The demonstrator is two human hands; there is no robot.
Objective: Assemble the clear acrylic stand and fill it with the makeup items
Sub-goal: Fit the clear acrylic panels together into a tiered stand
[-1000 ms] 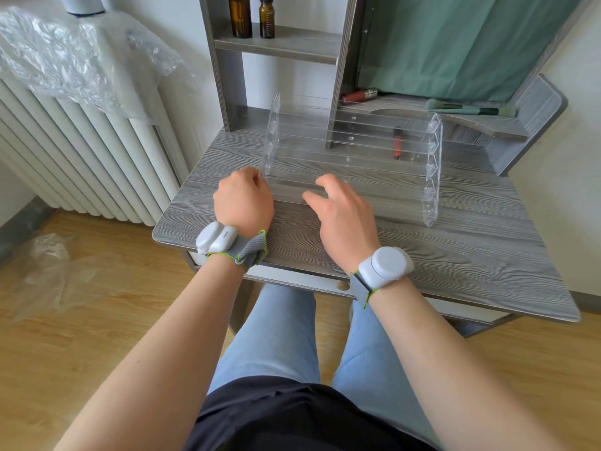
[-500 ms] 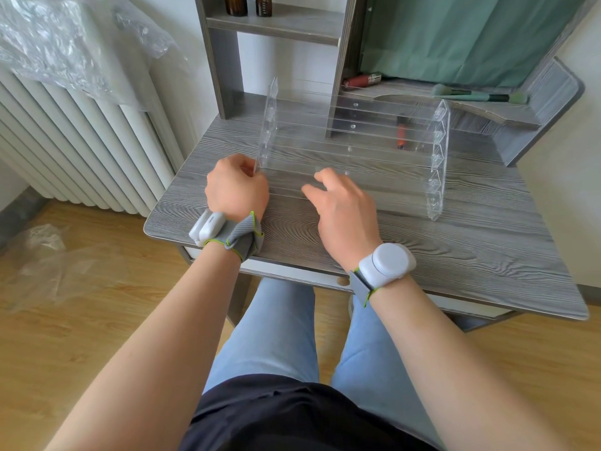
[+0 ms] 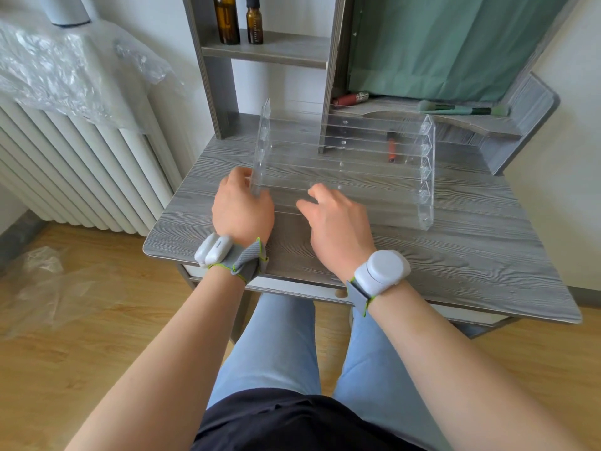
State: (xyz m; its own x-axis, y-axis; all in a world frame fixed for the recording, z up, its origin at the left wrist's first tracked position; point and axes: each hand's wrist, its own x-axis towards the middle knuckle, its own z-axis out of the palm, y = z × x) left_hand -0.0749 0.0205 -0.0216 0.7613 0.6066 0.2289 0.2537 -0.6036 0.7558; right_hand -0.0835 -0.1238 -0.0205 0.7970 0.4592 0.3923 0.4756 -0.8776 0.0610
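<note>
Here's the clear acrylic stand (image 3: 344,164), standing on the grey wood-grain surface (image 3: 455,255), its stepped tiers running left to right between two upright side panels. The left hand (image 3: 242,209) is at the near end of the left side panel, fingers curled round that panel's edge and gripping it. The right hand (image 3: 338,219) sits just right of it, fingers loosely spread and reaching onto the lowest near tier; whether the fingertips actually press the acrylic, I cannot tell through the clear plastic. Both wrists carry white devices on grey straps. Behind the stand, seen through its tiers near the right panel, lies a slim orange-red makeup item (image 3: 392,149) on the surface. Farther back, on a low ledge, a red lipstick tube (image 3: 350,99) lies at the left and green-handled makeup brushes (image 3: 461,109) lie at the right, well apart from the stand. Up on the shelf (image 3: 270,50) at the far side stand two brown glass bottles (image 3: 227,19). To the left, a white radiator (image 3: 65,164) carries crumpled clear plastic wrap (image 3: 58,63) on top.
</note>
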